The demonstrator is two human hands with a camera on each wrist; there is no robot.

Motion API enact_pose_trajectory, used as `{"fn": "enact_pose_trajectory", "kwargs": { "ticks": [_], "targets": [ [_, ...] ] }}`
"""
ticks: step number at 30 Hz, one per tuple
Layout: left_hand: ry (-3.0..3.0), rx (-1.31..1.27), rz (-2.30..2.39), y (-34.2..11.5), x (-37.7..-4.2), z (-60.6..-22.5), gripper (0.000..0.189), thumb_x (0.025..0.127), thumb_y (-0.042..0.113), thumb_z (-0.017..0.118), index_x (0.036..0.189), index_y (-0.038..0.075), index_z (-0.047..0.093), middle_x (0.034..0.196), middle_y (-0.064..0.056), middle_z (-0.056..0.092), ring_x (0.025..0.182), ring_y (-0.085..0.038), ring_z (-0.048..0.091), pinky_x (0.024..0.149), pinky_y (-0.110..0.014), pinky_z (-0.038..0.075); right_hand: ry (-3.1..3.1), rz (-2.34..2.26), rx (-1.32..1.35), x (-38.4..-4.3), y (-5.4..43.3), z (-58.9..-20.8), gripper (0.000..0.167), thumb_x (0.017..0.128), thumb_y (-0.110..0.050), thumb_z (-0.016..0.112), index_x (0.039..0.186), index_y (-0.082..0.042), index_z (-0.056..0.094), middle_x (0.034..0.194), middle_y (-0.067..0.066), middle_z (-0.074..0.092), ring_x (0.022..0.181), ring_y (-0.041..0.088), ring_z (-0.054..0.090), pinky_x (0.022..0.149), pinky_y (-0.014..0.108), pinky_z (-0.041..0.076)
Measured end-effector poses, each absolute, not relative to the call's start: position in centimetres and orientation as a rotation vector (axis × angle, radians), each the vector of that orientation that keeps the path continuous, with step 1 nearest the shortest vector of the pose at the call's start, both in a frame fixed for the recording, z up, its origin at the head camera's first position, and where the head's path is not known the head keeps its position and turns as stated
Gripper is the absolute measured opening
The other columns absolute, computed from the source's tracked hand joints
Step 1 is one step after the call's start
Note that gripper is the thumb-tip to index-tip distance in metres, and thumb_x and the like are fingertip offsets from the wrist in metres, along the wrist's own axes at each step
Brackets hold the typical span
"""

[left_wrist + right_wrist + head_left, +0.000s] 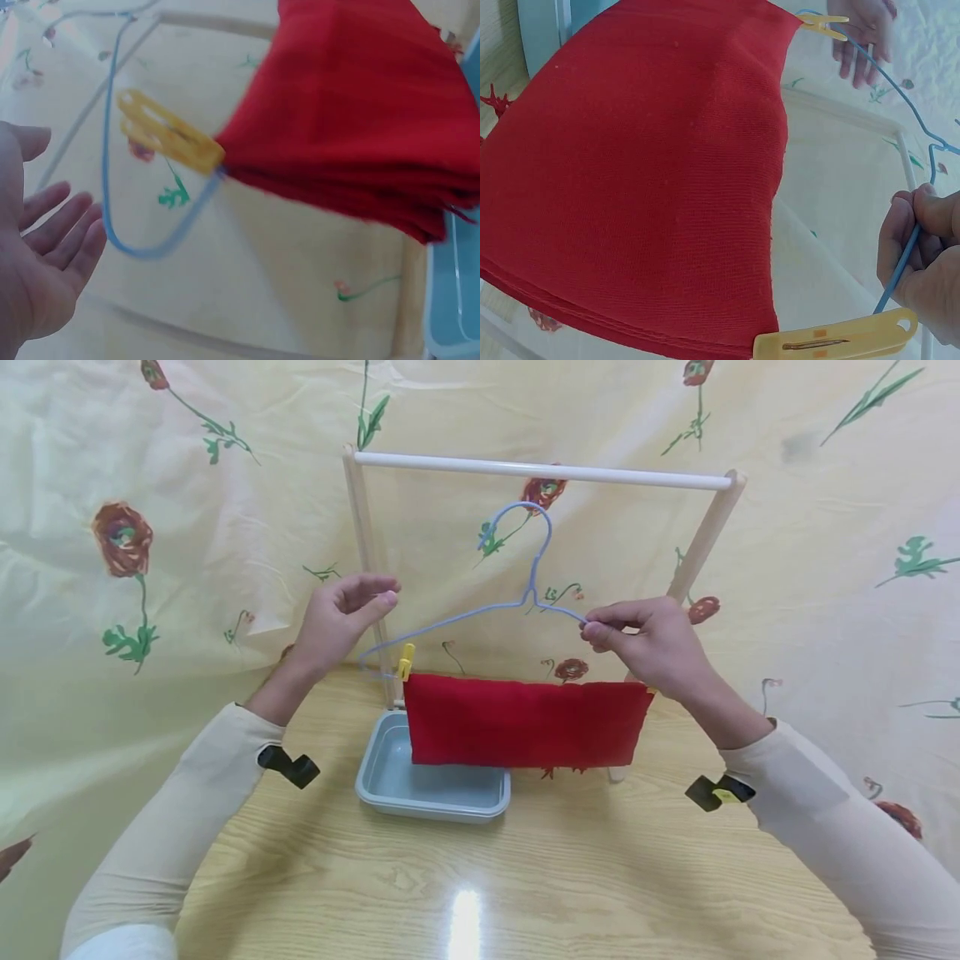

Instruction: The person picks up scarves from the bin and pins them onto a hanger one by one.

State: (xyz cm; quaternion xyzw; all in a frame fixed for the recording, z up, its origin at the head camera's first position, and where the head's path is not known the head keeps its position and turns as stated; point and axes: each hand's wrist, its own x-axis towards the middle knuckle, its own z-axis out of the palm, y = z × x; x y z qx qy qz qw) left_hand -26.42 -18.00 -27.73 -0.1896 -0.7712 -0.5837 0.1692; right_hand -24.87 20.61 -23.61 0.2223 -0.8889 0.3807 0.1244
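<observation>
A blue wire hanger [465, 617] hangs in the air, its right shoulder pinched between the thumb and fingers of my right hand [652, 639]. From its lower bar hangs a folded red cloth [525, 722]. One yellow clothespin [171, 133] clips the cloth's left corner, and another clothespin [836, 337] clips the right corner, below my right hand. My left hand [341, 618] is raised beside the hanger's left end, fingers loosely bent, holding nothing. In the left wrist view those fingers are close to the wire; whether they touch it I cannot tell.
Behind the hanger stands a rack with a white top rod [540, 468] and wooden side posts [701, 547]. A light blue basin [431, 810] sits on the wooden table [390, 885], partly under the cloth. Flower-patterned fabric [247, 510] covers the background.
</observation>
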Motion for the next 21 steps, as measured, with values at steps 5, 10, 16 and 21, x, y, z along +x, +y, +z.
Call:
{"fn": "enact_pose_trajectory", "kwargs": {
  "ticks": [5, 10, 16, 21],
  "targets": [
    [-2.089, -0.335, -1.633, -18.7, -27.2, -29.0, 0.039, 0.097, 0.026, 0.071, 0.126, 0.001, 0.068, 0.122, -0.008, 0.072, 0.109, -0.01, 0.067, 0.096, -0.023, 0.052, -2.565, 1.137, 0.64, -24.7, 21.5, -23.3, 0.019, 0.094, -0.011, 0.074, 0.108, 0.001, 0.078, 0.09, 0.014, 0.078, 0.071, -0.007, 0.068, 0.123, 0.041, -0.002],
    [-2.011, -0.194, -1.629, -19.2, -28.3, -30.7, 0.042, 0.093, 0.029, 0.076, 0.124, 0.002, 0.068, 0.116, -0.007, 0.073, 0.106, -0.011, 0.068, 0.094, -0.025, 0.054, -2.573, 1.149, 0.602, -24.5, 22.1, -23.1, 0.02, 0.095, -0.011, 0.074, 0.11, 0.001, 0.077, 0.091, 0.015, 0.077, 0.072, -0.008, 0.068, 0.12, 0.047, -0.02],
    [-2.026, -0.11, -1.618, -19.7, -29.8, -33.0, 0.05, 0.09, 0.032, 0.08, 0.129, 0.003, 0.066, 0.126, -0.012, 0.069, 0.113, -0.019, 0.067, 0.096, -0.028, 0.054, -2.595, 1.101, 0.539, -24.2, 22.5, -22.9, 0.02, 0.095, -0.013, 0.073, 0.111, -0.001, 0.078, 0.094, 0.011, 0.078, 0.074, 0.004, 0.071, 0.079, 0.015, 0.051],
    [-2.065, -0.089, -1.583, -19.8, -31.0, -34.4, 0.057, 0.09, 0.036, 0.079, 0.135, 0.005, 0.062, 0.136, -0.011, 0.065, 0.126, -0.025, 0.062, 0.106, -0.035, 0.049, -2.559, 1.133, 0.54, -24.1, 23.1, -22.5, 0.02, 0.095, -0.012, 0.073, 0.11, 0.0, 0.078, 0.088, 0.0, 0.077, 0.072, 0.004, 0.07, 0.076, 0.014, 0.051]
  ]
}}
